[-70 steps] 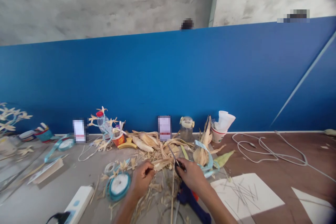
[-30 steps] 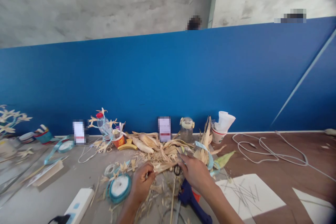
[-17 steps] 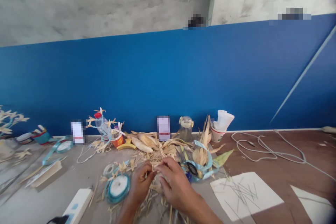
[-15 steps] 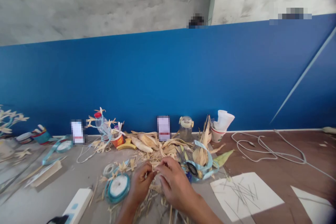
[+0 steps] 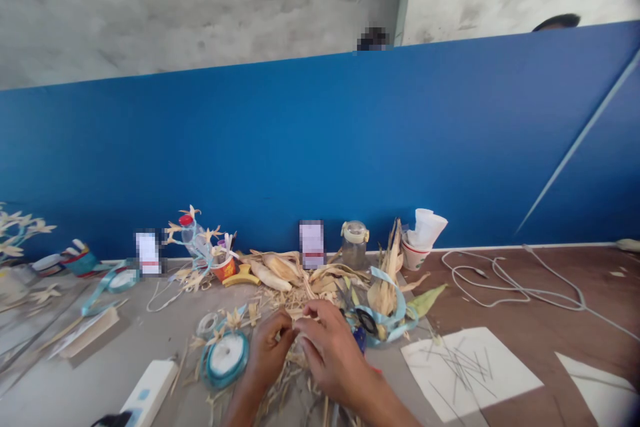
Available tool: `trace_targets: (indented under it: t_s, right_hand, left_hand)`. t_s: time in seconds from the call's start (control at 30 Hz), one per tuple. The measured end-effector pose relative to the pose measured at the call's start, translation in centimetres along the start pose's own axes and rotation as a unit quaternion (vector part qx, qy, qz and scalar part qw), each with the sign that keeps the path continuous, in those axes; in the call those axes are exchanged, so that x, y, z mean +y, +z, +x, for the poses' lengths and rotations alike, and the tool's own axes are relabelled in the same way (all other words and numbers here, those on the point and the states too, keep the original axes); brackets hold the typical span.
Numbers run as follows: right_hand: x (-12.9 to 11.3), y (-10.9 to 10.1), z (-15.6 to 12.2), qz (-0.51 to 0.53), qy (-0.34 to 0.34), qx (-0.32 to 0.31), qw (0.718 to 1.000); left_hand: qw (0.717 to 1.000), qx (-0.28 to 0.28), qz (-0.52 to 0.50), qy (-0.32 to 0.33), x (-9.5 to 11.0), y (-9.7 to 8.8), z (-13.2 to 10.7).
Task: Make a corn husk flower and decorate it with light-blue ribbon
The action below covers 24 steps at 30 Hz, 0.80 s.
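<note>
Both hands in close, just right of the teal ribbon spool. Left hand curled, thumb and forefinger pinched on a pale husk strip. Right hand meets it fingertip to fingertip, nipping the same strip, other fingers bent. The strip is held just above the husk pile, which spreads right of the spool and beyond it. Further right of the spool, black-handled scissors lie inside a loop of light blue ribbon. Left of the spool and nearer, a white power strip. Far right of the spool, a white sheet carries thin wires; well beyond the spool stands a glass jar
</note>
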State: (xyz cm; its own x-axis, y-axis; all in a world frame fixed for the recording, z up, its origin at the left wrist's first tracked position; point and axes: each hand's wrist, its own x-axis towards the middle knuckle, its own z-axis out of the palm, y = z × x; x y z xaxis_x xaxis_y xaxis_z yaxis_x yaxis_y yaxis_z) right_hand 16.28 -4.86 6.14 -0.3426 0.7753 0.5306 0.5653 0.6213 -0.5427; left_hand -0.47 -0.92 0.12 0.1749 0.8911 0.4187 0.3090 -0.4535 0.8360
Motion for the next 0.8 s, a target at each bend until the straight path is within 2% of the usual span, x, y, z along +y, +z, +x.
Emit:
trace_targets:
  t_s: [0.23, 0.37, 0.53, 0.8]
  right_hand:
    - [0.1, 0.4, -0.3, -0.024, -0.014, 0.007, 1.000]
    - [0.3, 0.2, -0.3, 0.011, -0.017, 0.010, 1.000]
    - [0.9, -0.1, -0.2, 0.083, 0.014, 0.036, 0.996]
    - [0.9, 0.1, 0.0, 0.106, 0.051, 0.013, 0.993]
  left_hand:
    - [1.000, 0.011, 0.017, 0.010, -0.1, 0.0, -0.1]
    - [1.000, 0.016, 0.009, 0.001, -0.1, 0.1, -0.1]
    - [0.999, 0.029, 0.012, -0.022, -0.3, 0.1, -0.2]
    - [0.998, 0.033, -0.013, -0.055, -0.2, 0.1, -0.3]
